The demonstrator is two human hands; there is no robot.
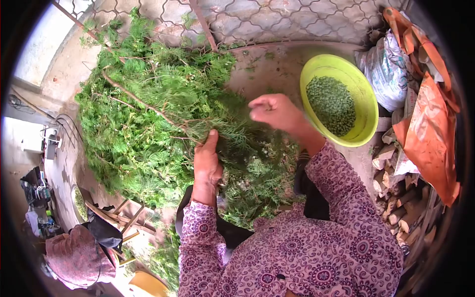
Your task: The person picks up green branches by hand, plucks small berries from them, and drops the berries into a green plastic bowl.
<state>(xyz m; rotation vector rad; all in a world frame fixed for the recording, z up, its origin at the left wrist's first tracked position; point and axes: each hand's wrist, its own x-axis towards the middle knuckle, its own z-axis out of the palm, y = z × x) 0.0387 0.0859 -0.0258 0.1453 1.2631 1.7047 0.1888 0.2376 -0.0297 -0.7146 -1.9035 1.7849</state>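
My left hand (207,166) is closed around a leafy evergreen branch (148,105), with the thumb lying along it. The bare brown stem points up and left over a large heap of green cuttings (133,148). To the right of the branch, my right hand (277,114) is raised with curled fingers, slightly blurred. Whatever lies between those fingers, if anything, I cannot make out. Close beside that hand stands a yellow-green bowl (370,111), partly filled with small green cone-like pieces (331,104).
A wire mesh fence (297,22) runs along the back. On the right are a white sack (388,74), an orange sheet (428,143) and stacked firewood (401,203). A wooden chair frame (128,218) and a cloth-covered person or bundle (81,257) are at lower left.
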